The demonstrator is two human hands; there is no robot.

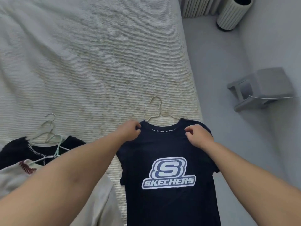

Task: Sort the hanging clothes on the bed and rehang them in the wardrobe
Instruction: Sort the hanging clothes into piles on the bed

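Two hands pinch the shoulders of one navy T-shirt laid flat on the bed.

Head view: the navy cotton T-shirt with a white-and-blue SKECHERS logo (169,160) lies front-up near the right edge of the pale ribbed bedspread (81,54), on one thin pale wire hanger (158,111) whose hook points away from the person. The left hand (128,130) grips the fabric at one shoulder, fingers curled; the right hand (197,134) pinches the other shoulder. To the left lies a pile of two garments, one black top with white stitching (17,150) and one cream top with red stitching (14,176), with three hanger hooks (48,126) showing. On the grey floor (228,62) stand one ribbed cream cylinder (234,13) and one grey stool (262,88).
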